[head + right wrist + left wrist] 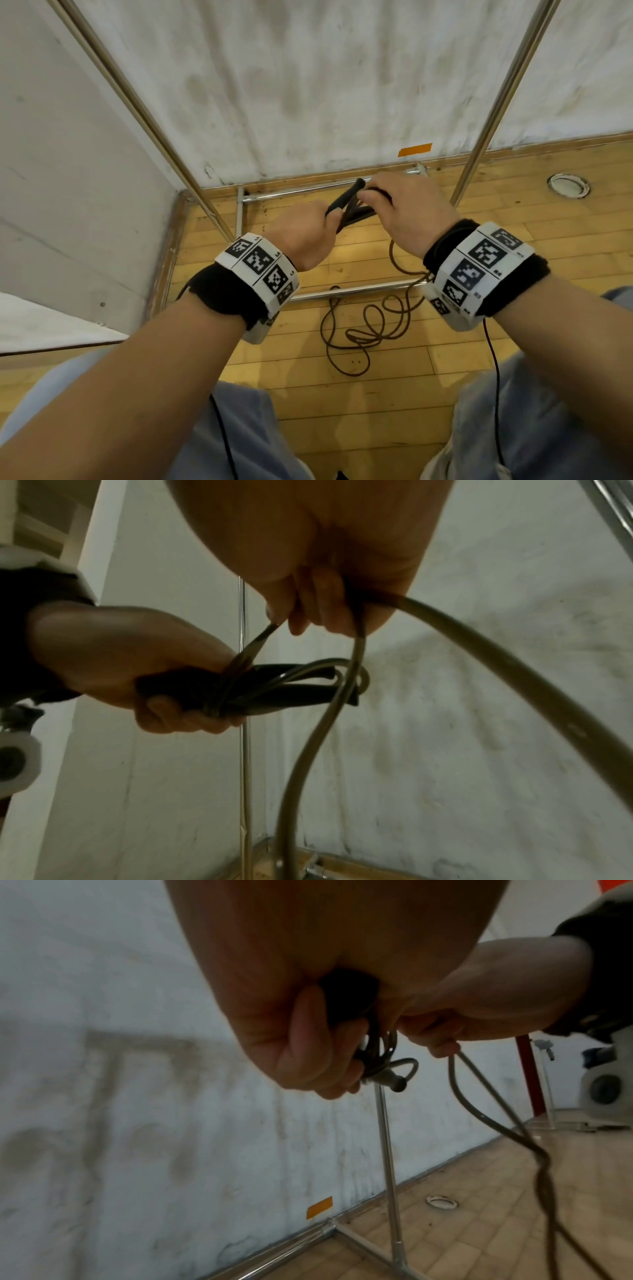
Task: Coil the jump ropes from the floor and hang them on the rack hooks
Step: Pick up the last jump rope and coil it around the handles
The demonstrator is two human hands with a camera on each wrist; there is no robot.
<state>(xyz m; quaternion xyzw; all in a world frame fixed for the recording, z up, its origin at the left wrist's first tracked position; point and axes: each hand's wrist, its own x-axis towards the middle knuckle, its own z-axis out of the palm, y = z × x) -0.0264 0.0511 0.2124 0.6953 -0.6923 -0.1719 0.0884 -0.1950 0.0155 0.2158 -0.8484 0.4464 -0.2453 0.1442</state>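
Observation:
My left hand (308,233) grips the two black handles (342,202) of a jump rope, with a few turns of cord wound round them (226,693). Just to its right, my right hand (404,209) pinches the brown cord (359,647) close to the handles. From there the cord hangs down in a long loop (534,1150). Its loose length lies in tangled loops on the wooden floor (370,329) below my wrists. The handle ends poke out of my left fist (394,1081).
A chrome rack frame stands against the stained white wall, with uprights at the left (144,113) and right (496,113) and base bars (359,289) on the floor. Orange tape (414,149) marks the wall. A round floor fitting (568,185) sits at right.

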